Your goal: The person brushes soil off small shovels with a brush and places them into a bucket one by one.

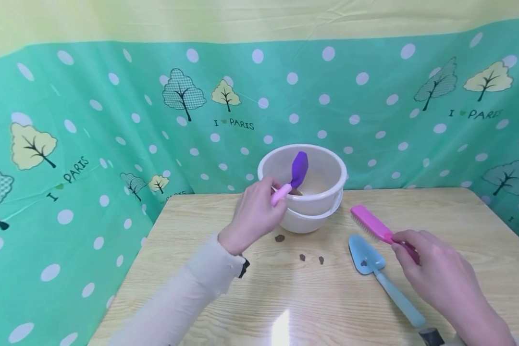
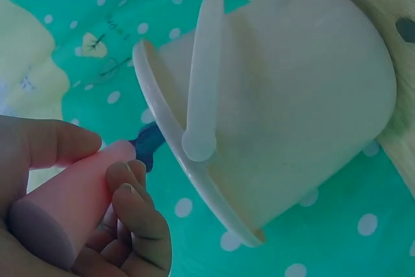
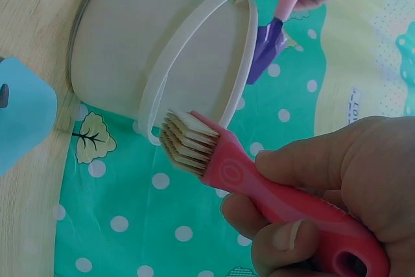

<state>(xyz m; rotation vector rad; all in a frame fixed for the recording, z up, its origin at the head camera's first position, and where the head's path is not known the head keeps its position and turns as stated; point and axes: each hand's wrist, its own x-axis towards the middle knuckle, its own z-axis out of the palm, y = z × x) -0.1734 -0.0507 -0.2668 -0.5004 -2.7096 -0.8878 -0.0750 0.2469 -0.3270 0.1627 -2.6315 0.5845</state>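
Observation:
My left hand (image 1: 257, 211) grips the pink handle of a small shovel with a purple blade (image 1: 300, 168). The blade sits above the mouth of a white bucket (image 1: 313, 205) with a white handle, near the back of the table. In the left wrist view, thumb and fingers wrap the shovel's pink handle (image 2: 71, 202). Over at the right, my right hand (image 1: 441, 269) holds a pink brush (image 1: 372, 222) by its handle, bristles facing down and left. The right wrist view shows the pale bristles (image 3: 188, 141) close up.
A light-blue trowel (image 1: 398, 293) lies on the wooden table (image 1: 225, 307), left of my right hand, with a dark bit on its blade. Several dark bits, one a larger crumb (image 1: 279, 238), lie before the bucket. A green dotted curtain (image 1: 225, 158) hangs behind.

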